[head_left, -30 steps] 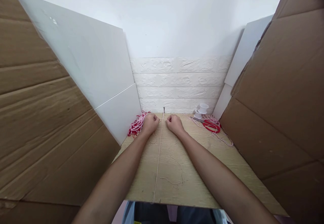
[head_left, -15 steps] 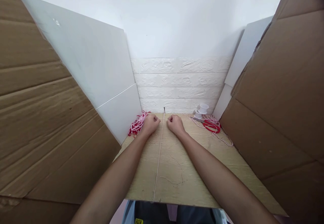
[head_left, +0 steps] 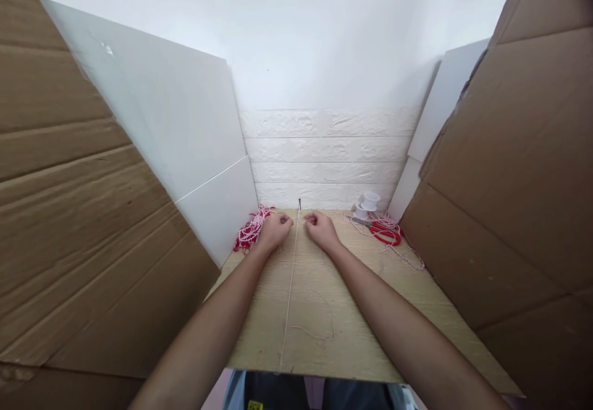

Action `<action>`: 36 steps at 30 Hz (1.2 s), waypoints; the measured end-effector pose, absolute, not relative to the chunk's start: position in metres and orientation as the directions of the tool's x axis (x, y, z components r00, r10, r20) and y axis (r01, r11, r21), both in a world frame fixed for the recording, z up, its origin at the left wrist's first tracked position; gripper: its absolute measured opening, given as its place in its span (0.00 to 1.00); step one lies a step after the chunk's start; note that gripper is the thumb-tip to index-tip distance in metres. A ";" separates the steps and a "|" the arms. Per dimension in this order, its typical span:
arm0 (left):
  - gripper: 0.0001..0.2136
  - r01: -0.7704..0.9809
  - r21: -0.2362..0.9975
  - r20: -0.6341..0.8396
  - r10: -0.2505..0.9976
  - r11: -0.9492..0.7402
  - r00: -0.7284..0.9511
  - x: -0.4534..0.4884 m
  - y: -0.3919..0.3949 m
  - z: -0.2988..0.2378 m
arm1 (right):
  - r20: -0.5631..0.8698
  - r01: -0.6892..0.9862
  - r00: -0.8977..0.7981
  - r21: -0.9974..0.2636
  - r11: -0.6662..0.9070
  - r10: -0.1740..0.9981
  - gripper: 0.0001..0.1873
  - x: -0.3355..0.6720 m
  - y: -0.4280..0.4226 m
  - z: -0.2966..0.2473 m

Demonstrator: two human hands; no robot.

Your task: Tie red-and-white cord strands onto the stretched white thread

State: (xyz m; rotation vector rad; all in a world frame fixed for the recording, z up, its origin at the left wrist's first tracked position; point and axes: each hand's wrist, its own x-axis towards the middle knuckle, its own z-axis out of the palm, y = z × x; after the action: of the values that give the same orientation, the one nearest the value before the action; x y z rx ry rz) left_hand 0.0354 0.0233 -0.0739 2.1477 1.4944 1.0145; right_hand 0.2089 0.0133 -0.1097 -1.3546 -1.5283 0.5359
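Pale cord [head_left: 290,299] ran straight down the wooden tabletop [head_left: 361,342], from a nail [head_left: 299,203] at the wall to the near edge. Left hand [head_left: 277,230] and right hand [head_left: 321,229] flanked its far end, fingers curled inward; too small to tell whether they gripped thread. Red-and-white yarn [head_left: 251,231] lay beside the left; scissors [head_left: 388,233] and spools [head_left: 370,200] sat well right. Loose thread [head_left: 332,320] curled right of the cord.

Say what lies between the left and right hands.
In the head view, a pale string runs lengthwise over the table, through the gap between the left hand and the right hand. Anything finer there is too faint to tell.
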 end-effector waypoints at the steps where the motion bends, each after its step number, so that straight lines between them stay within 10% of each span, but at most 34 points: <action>1: 0.10 0.667 0.630 0.369 0.909 -0.398 0.195 0.036 0.023 -0.074 | 0.377 0.476 0.101 -0.831 0.288 0.921 0.13 0.209 0.014 -0.110; 14: 0.13 0.501 0.627 0.474 0.802 -0.597 0.363 0.043 0.023 -0.077 | 0.446 0.509 -0.135 -0.735 0.448 0.885 0.31 0.210 0.010 -0.110; 27: 0.14 0.724 0.497 0.432 0.860 -0.478 0.271 0.036 0.027 -0.081 | 0.445 0.547 -0.132 -0.712 0.440 0.886 0.16 0.208 0.010 -0.109; 36: 0.18 0.545 0.628 0.361 0.828 -0.556 0.429 0.035 0.032 -0.088 | 0.443 0.580 -0.095 -0.703 0.411 0.891 0.10 0.208 0.006 -0.106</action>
State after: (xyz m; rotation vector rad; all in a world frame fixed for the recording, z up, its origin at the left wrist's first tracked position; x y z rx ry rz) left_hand 0.0347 0.0316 -0.0878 2.2681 1.1647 0.9172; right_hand 0.2081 0.0062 -0.1064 -1.2751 -1.7869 0.4439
